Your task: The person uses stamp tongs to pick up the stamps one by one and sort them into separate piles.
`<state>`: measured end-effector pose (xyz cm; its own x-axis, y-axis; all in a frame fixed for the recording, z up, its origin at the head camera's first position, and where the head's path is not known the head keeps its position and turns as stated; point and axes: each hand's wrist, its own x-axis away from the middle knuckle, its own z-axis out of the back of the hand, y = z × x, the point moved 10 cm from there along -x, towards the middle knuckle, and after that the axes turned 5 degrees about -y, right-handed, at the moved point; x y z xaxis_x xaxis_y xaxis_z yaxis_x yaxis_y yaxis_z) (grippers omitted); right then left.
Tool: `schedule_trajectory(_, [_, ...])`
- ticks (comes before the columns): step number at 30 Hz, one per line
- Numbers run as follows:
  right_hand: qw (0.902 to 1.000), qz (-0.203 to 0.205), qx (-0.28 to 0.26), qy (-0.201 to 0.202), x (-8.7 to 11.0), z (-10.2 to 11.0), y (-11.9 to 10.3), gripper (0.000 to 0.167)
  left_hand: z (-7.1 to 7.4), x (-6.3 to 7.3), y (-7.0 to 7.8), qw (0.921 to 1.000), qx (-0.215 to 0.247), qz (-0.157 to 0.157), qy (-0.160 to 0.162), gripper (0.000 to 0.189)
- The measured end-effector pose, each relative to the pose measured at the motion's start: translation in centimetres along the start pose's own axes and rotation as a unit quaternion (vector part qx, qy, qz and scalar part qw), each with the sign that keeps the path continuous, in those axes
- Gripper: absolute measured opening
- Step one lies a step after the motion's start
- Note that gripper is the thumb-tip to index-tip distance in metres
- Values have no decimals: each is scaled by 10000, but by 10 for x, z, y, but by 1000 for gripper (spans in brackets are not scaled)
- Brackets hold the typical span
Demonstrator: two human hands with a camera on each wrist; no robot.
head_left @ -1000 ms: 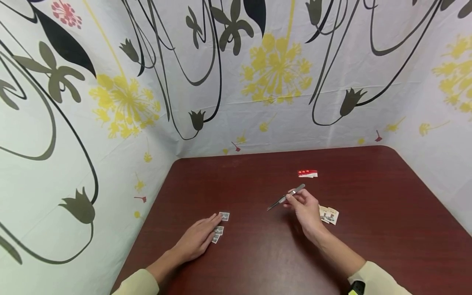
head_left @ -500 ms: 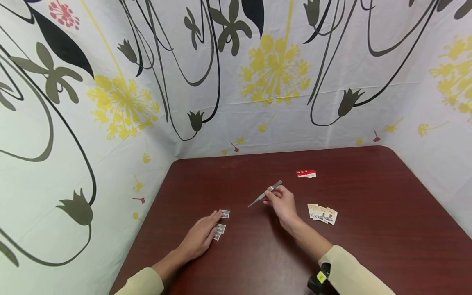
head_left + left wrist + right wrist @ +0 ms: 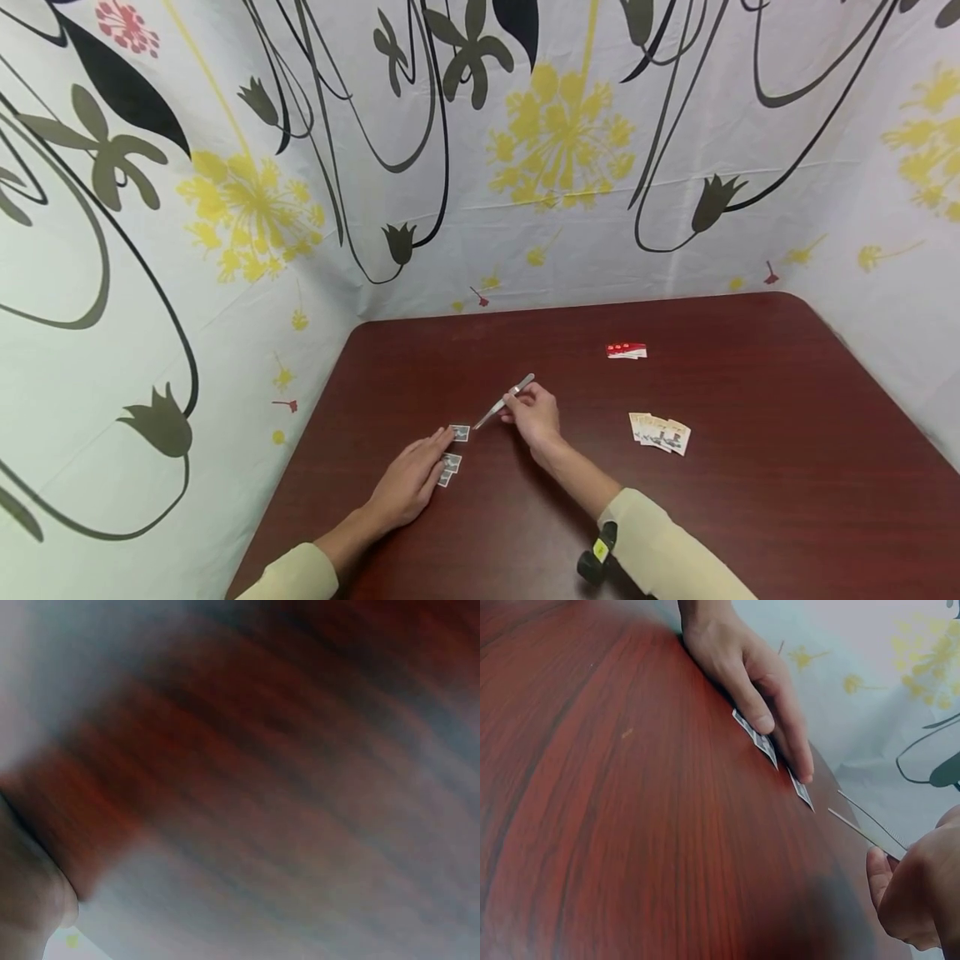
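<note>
Two prongs of the tweezers [image 3: 492, 411] parted, with nothing between; tweezers pinched in the thumb and fingers of the right hand [image 3: 536, 419]. Fingers of the left hand [image 3: 408, 479] extended, resting against the grey slips.

Note leftward travel of the right hand over the last second: from near the cream slips [image 3: 660, 432] to just beside the far grey slip [image 3: 461, 433]. Note little change in the left hand. Judge the approach as nearly complete, with the grasp not yet made.

Locate the far grey slip at the left fingertips: left end covered, right end exposed, just short of the tweezer tips. Locate the near grey slips [image 3: 452, 462], apparently overlapping, by the left thumb. Farther out on the table [image 3: 750, 467]: cream slips fanned, well to the right; red-and-white slips [image 3: 626, 351] toward the far edge.
</note>
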<state>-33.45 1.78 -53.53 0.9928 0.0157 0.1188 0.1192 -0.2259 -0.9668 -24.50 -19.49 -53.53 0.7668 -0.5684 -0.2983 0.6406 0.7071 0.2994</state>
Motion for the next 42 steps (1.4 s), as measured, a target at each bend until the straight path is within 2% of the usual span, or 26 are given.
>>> schedule_trajectory(14, [9957,135,830,395,3,-15,11,6,0,1,-1,9999,-76,76,23,54])
schedule_trajectory(22, [9907,296,1101,748,6,-9,7,7,1,-1,0,9999,-123,98,36,55])
schedule_trajectory(33, [9901,381,1156,694,5,-18,10,7,0,1,-4,9996,-21,269,-89,54])
schedule_trajectory(42, [9819,558,1450,1079,-2,-16,4,6,2,0,-2,9999,-52,137,71,56])
